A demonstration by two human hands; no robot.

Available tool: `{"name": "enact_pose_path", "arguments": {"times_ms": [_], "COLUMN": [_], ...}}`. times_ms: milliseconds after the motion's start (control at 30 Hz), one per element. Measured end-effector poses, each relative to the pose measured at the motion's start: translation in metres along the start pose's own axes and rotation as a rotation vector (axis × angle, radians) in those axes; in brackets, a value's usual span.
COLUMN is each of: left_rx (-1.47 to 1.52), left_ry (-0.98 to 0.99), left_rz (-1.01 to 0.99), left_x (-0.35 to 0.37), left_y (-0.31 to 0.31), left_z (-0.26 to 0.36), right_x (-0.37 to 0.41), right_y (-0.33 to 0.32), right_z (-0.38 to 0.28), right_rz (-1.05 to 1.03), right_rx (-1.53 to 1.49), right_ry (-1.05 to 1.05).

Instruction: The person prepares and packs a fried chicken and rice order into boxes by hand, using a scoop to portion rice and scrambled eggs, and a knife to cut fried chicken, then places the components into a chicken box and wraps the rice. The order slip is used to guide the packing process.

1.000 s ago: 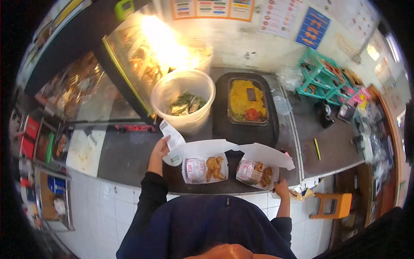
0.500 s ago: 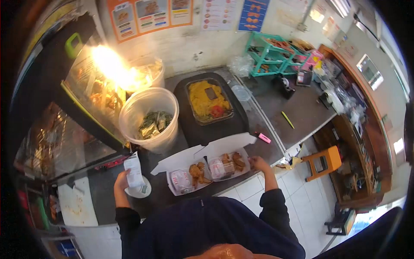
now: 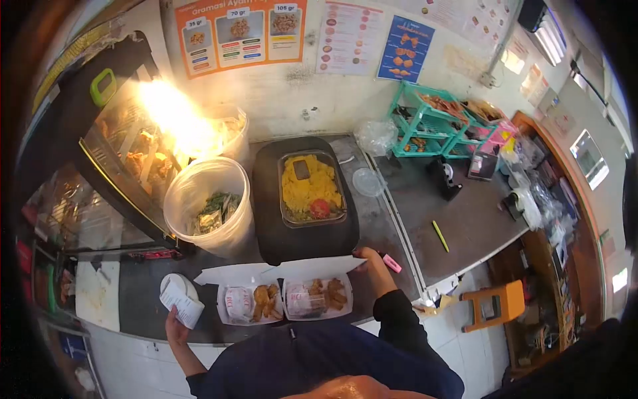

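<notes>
A printed paper slip point(image 3: 181, 304) is pinched in my left hand point(image 3: 177, 327), over a round white dish point(image 3: 174, 282) on the dark counter. Two open white boxes stand side by side in front of me. Both the left box point(image 3: 249, 319) and the right box point(image 3: 319, 317) hold a wrapped rice packet and brown fried pieces. My right hand point(image 3: 367, 258) is closed on the raised lid of the right box, at its right end.
Behind the boxes are a black container point(image 3: 266, 219) with yellow food and a clear bucket point(image 3: 240, 229) of packets. A lit glass display case point(image 3: 126, 199) stands left. Rightward are a pink marker point(image 3: 392, 263), a yellow-green pen point(image 3: 440, 237), teal racks point(image 3: 419, 123) and an orange stool point(image 3: 512, 307).
The camera view has shifted. My right hand has moved from the right box's side up to its lid. The slip in my left hand now tilts over the dish.
</notes>
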State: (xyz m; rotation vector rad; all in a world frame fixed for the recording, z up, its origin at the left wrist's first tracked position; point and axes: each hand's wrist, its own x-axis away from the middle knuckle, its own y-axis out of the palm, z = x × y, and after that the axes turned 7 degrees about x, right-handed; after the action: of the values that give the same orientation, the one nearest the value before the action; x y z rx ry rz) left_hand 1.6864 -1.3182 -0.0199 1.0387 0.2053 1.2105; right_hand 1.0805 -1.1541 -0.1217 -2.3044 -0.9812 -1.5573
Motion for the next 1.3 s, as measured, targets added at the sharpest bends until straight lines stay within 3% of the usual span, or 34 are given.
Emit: {"name": "enact_pose_path", "arguments": {"times_ms": [133, 233, 333, 433, 533, 733, 833, 933, 1033, 1100, 1167, 1233, 1300], "left_rx": [0.062, 0.111, 0.056, 0.033, 0.022, 0.048, 0.006, 0.020, 0.042, 0.043, 0.037, 0.027, 0.011], "left_ry": [0.151, 0.256, 0.384, 0.434, 0.464, 0.393, 0.424, 0.400, 0.376, 0.391, 0.393, 0.383, 0.384], "left_rz": [0.003, -0.012, -0.074, -0.056, -0.042, -0.004, -0.041, -0.037, -0.037, -0.030, -0.025, -0.030, -0.041], "left_x": [0.028, 0.060, 0.075, 0.084, 0.084, 0.084, 0.082, 0.084, 0.078, 0.076, 0.076, 0.074, 0.073], "left_y": [0.024, 0.063, 0.098, 0.121, 0.120, 0.124, 0.130, 0.144, 0.138, 0.141, 0.144, 0.148, 0.152], "left_z": [-0.024, -0.025, -0.023, -0.031, -0.040, -0.050, -0.048, -0.050, -0.052, -0.053, -0.053, -0.050, -0.049], "right_x": [0.037, 0.042, -0.041, -0.016, 0.020, 0.018, 0.042, 0.061, 0.105, 0.116, 0.154, 0.180, 0.195], "right_y": [0.030, 0.053, 0.032, 0.060, 0.085, 0.083, 0.079, 0.075, 0.081, 0.086, 0.100, 0.125, 0.147], "right_z": [-0.029, -0.049, -0.056, -0.077, -0.081, -0.077, -0.085, -0.092, -0.101, -0.123, -0.156, -0.209, -0.266], "right_rz": [-0.040, -0.001, -0.430, -0.230, 0.016, -0.080, -0.163, -0.185, -0.282, -0.537, -0.543, -0.461, -0.500], "right_rx": [0.034, -0.129, -0.325, -0.243, -0.349, -0.370, -0.492, -0.328, -0.217, -0.236, -0.295, -0.507, -0.515], "right_ry": [0.062, 0.058, 0.048, -0.020, 0.042, -0.132, -0.045, -0.108, -0.395, -0.537, -0.789, -0.773, -0.862]}}
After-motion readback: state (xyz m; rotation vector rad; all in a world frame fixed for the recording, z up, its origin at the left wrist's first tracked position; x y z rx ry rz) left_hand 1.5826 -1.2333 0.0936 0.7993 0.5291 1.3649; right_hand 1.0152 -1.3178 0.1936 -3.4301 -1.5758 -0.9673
